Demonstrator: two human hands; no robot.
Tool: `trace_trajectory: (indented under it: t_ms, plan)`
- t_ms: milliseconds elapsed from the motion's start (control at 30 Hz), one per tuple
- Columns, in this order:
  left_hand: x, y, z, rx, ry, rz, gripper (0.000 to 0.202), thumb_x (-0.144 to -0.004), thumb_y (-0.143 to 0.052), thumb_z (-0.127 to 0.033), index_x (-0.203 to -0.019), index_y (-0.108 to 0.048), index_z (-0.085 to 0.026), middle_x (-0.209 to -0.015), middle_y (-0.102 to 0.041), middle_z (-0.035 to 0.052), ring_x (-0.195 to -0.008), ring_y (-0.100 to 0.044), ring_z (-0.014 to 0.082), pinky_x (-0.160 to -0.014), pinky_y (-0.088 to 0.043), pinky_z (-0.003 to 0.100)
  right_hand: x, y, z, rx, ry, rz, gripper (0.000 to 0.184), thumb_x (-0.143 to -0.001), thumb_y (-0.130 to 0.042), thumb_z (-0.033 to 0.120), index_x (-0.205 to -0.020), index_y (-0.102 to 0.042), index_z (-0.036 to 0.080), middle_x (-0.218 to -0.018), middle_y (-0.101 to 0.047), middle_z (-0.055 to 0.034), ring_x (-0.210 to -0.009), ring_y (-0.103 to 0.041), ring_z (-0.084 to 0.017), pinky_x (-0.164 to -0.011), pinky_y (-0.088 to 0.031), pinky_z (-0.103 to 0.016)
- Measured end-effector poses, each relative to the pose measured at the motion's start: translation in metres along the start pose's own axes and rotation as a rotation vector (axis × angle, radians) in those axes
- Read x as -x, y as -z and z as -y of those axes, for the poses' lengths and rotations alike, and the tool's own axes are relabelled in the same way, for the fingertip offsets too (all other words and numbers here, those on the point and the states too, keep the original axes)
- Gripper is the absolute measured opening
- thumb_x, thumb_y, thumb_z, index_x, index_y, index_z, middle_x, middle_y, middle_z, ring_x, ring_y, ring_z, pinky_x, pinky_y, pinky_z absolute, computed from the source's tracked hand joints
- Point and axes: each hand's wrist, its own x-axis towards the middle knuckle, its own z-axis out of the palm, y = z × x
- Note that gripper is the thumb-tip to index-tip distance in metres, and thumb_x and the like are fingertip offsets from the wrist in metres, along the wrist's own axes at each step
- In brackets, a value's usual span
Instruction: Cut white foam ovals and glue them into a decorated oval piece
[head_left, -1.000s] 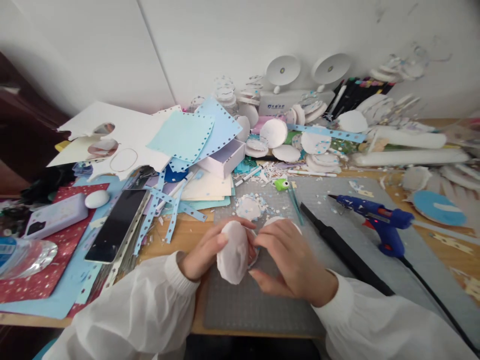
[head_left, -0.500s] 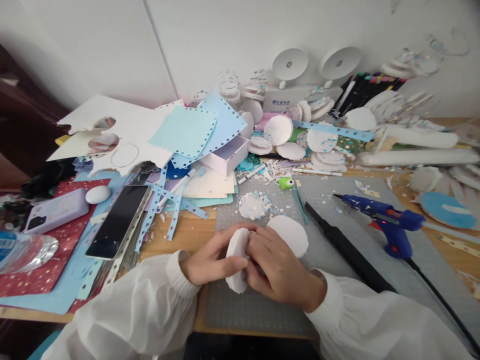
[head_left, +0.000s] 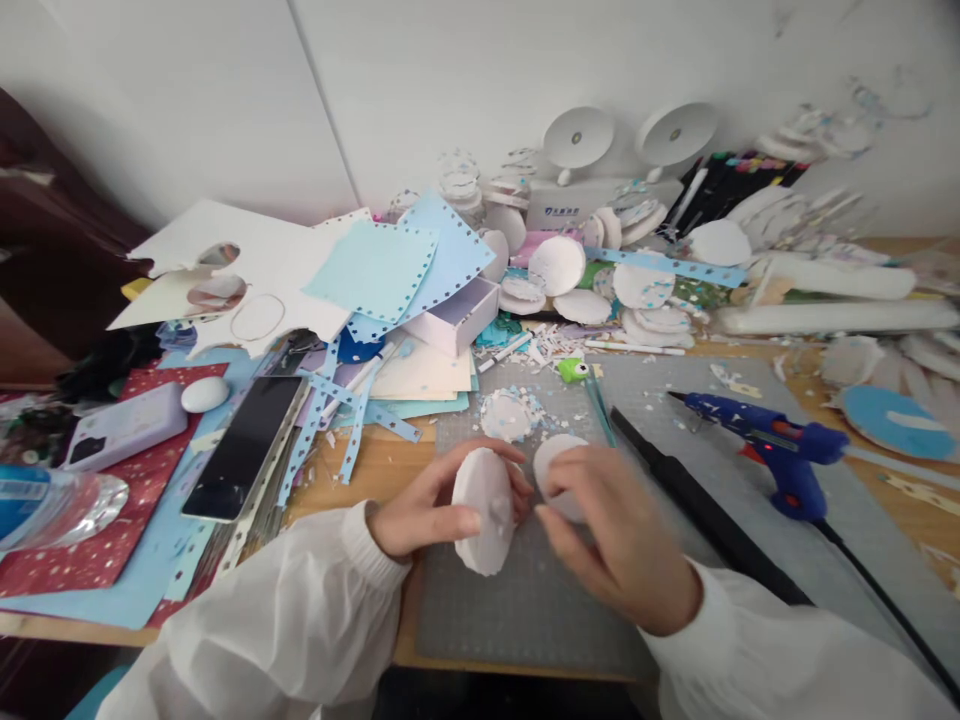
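A thick white paper-like disc is tilted up on edge, its round face turned partly toward the right. My left hand grips it, with the thumb on the near face and the fingers wrapped behind. Just to the right, my right hand is slightly blurred, its thumb and fingers apart with nothing visible between them. Its fingers hover over or touch a flat white paper circle on the grey cutting mat, covering part of it; contact I cannot tell. Behind lies a small round piece ringed with blue and white bits.
A blue glue gun, a black long-handled tool and teal tweezers lie right. At left are a phone, punched paper strips and a bottle. White discs crowd the back beside an open box.
My right hand has let go of the white disc and moved right, over the paper circle. My left hand keeps the disc, now turned to show more of its face.
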Motion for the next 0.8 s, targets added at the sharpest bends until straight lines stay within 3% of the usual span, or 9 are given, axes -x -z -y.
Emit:
trace_trajectory:
  t_ms: [100, 233, 333, 467, 567, 700, 800]
  plan:
    - [-0.002, -0.002, 0.003, 0.095, -0.04, -0.014, 0.071, -0.062, -0.077, -0.051, -0.118, -0.051, -0.016, -0.111, -0.056, 0.015, -0.094, -0.058, 0.0259, -0.082, -0.047, 0.042, 0.026, 0.018, -0.02, 0.323, -0.205, -0.081, 0.017, -0.089, -0.048, 0.03, -0.093, -0.05, 0.013, -0.091, -0.055, -0.0123, -0.088, -0.051, -0.026, -0.076, -0.041, -0.04]
    - [0.0, -0.007, 0.001, 0.036, -0.167, -0.058, 0.084, -0.047, -0.088, -0.044, -0.118, -0.051, -0.019, -0.112, -0.057, 0.0133, -0.101, -0.055, 0.0277, -0.088, -0.043, 0.043, 0.063, 0.028, -0.044, 0.634, -0.36, -0.02, 0.046, -0.088, -0.043, 0.051, -0.104, -0.052, 0.008, -0.097, -0.056, -0.0177, -0.092, -0.051, -0.033, -0.078, -0.042, -0.045]
    - [0.004, -0.011, -0.005, -0.047, -0.263, -0.093, 0.094, -0.042, -0.089, -0.047, -0.122, -0.047, -0.021, -0.115, -0.056, 0.0132, -0.106, -0.053, 0.0296, -0.089, -0.043, 0.043, 0.077, 0.027, -0.053, 0.711, -0.409, 0.033, 0.051, -0.09, -0.039, 0.051, -0.108, -0.052, 0.005, -0.099, -0.056, -0.0196, -0.095, -0.05, -0.034, -0.079, -0.043, -0.046]
    - [0.016, -0.017, -0.016, -0.232, -0.34, -0.138, 0.099, -0.04, -0.089, -0.049, -0.125, -0.046, -0.024, -0.119, -0.054, 0.0128, -0.111, -0.052, 0.0321, -0.093, -0.042, 0.045, 0.078, 0.025, -0.059, 0.719, -0.426, 0.065, 0.039, -0.092, -0.038, 0.038, -0.105, -0.054, 0.005, -0.094, -0.057, -0.0189, -0.092, -0.052, -0.033, -0.078, -0.045, -0.046]
    - [0.033, -0.021, -0.019, -0.452, -0.325, -0.15, 0.102, -0.039, -0.09, -0.046, -0.128, -0.046, -0.024, -0.127, -0.051, 0.0132, -0.117, -0.049, 0.0333, -0.102, -0.035, 0.047, 0.075, 0.031, -0.056, 0.651, -0.396, 0.043, 0.034, -0.093, -0.037, 0.032, -0.106, -0.055, 0.005, -0.092, -0.058, -0.0183, -0.091, -0.055, -0.032, -0.078, -0.046, -0.045]
    - [0.056, -0.023, -0.007, -0.65, -0.269, -0.174, 0.104, -0.041, -0.09, -0.043, -0.131, -0.042, -0.025, -0.132, -0.048, 0.0141, -0.123, -0.045, 0.0335, -0.106, -0.032, 0.046, 0.076, 0.046, -0.027, 0.416, -0.317, -0.014, 0.03, -0.095, -0.033, 0.027, -0.115, -0.048, 0.01, -0.097, -0.062, -0.0158, -0.091, -0.062, -0.027, -0.076, -0.05, -0.036]
    - [0.066, -0.023, 0.008, -0.738, -0.229, -0.214, 0.104, -0.045, -0.089, -0.044, -0.134, -0.039, -0.023, -0.132, -0.05, 0.0154, -0.12, -0.049, 0.0321, -0.105, -0.035, 0.044, 0.081, 0.049, 0.006, 0.256, -0.195, 0.116, 0.025, -0.096, -0.032, 0.025, -0.115, -0.046, 0.017, -0.093, -0.068, -0.009, -0.079, -0.068, -0.018, -0.064, -0.052, -0.025]
